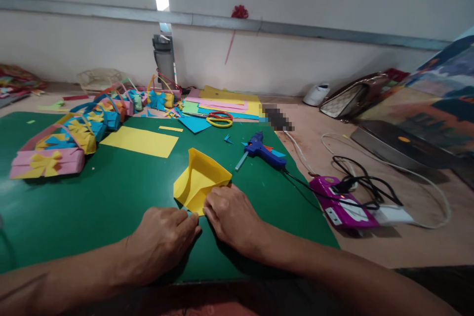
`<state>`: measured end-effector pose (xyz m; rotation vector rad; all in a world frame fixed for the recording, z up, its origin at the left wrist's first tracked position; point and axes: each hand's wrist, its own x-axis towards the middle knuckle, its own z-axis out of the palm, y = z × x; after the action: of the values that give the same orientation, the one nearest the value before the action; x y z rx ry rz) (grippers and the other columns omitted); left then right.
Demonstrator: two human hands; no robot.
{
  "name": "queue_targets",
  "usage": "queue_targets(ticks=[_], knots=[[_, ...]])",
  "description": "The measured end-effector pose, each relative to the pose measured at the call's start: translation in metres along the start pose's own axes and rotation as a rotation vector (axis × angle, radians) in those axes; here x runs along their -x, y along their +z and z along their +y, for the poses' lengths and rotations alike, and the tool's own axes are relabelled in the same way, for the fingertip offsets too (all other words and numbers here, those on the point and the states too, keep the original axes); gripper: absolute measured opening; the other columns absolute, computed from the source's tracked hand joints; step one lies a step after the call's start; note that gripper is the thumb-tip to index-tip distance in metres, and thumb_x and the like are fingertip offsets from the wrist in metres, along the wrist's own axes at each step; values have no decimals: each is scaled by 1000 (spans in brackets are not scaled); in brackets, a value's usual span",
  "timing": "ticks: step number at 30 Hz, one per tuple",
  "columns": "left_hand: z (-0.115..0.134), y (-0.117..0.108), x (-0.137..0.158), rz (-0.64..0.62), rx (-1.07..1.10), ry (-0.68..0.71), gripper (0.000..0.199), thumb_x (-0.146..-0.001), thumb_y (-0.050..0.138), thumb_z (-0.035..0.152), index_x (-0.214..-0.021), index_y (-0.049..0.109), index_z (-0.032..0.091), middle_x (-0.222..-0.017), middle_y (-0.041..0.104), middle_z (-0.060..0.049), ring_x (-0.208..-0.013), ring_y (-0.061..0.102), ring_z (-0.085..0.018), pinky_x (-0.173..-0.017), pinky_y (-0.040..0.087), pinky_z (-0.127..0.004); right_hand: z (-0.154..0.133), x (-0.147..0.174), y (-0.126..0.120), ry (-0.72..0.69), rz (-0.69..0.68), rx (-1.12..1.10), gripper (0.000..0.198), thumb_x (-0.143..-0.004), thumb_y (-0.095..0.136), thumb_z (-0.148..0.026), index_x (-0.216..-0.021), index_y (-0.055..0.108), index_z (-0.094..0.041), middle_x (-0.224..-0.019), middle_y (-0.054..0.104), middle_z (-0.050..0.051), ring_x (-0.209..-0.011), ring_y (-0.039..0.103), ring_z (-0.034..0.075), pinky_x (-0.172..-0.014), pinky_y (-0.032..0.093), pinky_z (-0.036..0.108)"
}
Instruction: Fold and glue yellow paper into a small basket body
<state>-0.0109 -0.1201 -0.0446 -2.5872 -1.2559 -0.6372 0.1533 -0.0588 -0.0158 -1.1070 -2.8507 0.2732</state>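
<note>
Fingers (212,196) of the right hand (235,217) are curling together, clamping the near right side of a bright yellow, part-folded paper piece; thumb is hiding from view. Fingers of the left hand (161,234) are also closing together, pinching the same piece at its near corner; undersides aren't showing. The yellow paper piece (212,168) is sitting just ahead of both sets of fingers, above a smooth green work surface (111,227), its far wall standing up and its hollow lying open.

Step in hand looks like folding: both hands are probably shaping or creasing the near edge. Next move is likely calling for firm pressure along that edge, with the corner staying lined up and the raised wall uncrushed.

Pose: both hands are sitting low, knuckles up, nearly meeting at the corner. Left forearm is slanting in from lower left, right forearm from lower right; wrists are looking fairly straight.

Beyond the right fingers, a blue plastic glue gun (264,152) is lying on the green surface. Beyond and left of the left fingers, a flat yellow paper rectangle (142,141) is lying loose; farther left, a pink paper box with a yellow bow (48,163) is standing.
</note>
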Motion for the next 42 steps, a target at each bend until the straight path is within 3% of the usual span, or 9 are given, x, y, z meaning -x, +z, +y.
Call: queue_targets(ticks=[6,19,25,31,36,42], knots=[[1,2,0,17,-33,26,22,-93,35,24,-95,55,15,-53,54,2,-43,53,-14,-40,34,-26,1,1,1,-8,29,24,18,-84,46,-18,-73,60,-15,-74,63,7,-72,56,19,-67,35,31],[-2,2,1,-55,-60,45,24,-94,32,26,-96,53,17,-56,55,2,-44,56,-15,-38,32,-25,17,2,-15,120,-8,-188,13,-82,52,-12,-72,60,-15,-69,63,2,-62,54,11,-57,32,23],[-1,0,-2,-35,-24,33,23,-94,32,25,-93,53,17,-55,54,2,-42,55,-15,-37,32,-26,27,10,-23,-74,-45,-149,17,-84,47,-10,-77,61,-16,-75,64,3,-67,56,13,-58,34,23],[-2,2,0,-58,-16,19,22,-93,34,25,-93,54,18,-55,53,3,-43,54,-15,-38,32,-26,22,24,-17,-272,-47,112,30,-86,46,-13,-113,53,-26,-89,60,4,-72,52,17,-57,36,27],[-1,2,0,-58,-55,15,26,-94,32,26,-93,56,16,-54,53,2,-43,54,-14,-38,31,-23,13,27,-2,-315,13,305,36,-82,50,-13,-118,48,-17,-94,56,10,-82,50,22,-64,40,34],[0,-1,-2,-52,-28,10,29,-94,30,26,-89,57,16,-54,55,1,-43,55,-14,-38,32,-24,22,31,0,-382,-15,311,38,-80,51,-11,-117,47,-17,-93,55,8,-81,47,21,-65,38,34]])
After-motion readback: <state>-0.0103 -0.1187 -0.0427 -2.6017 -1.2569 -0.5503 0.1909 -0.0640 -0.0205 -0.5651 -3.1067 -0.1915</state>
